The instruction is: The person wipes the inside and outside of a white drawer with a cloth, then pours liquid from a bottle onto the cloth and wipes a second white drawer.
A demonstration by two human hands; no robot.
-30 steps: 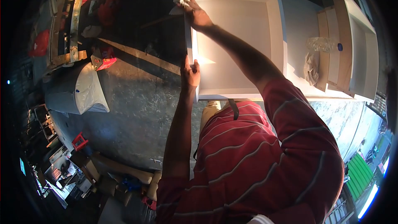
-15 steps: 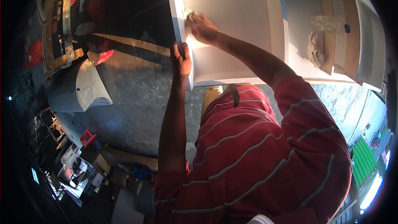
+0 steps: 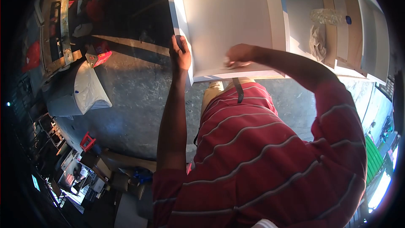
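A white box-like cabinet frame with raised sides lies in front of me, its inner panel facing up. My left hand grips the left side board near its close corner, fingers along the outer face. Inside the frame, close to the near board, my right hand is closed on a pale crumpled cloth. Most of that cloth is hidden under the fingers, and the fingertips are slightly blurred.
Right of the frame lie a clear plastic bottle with a blue cap and a beige crumpled cloth, beside wooden boards. On the floor to the left are a red box and a white curved piece. A red stool stands farther back.
My right hand has moved with the cloth from the left side board toward me and rightward, to the near board. My left hand stays on the left side board.
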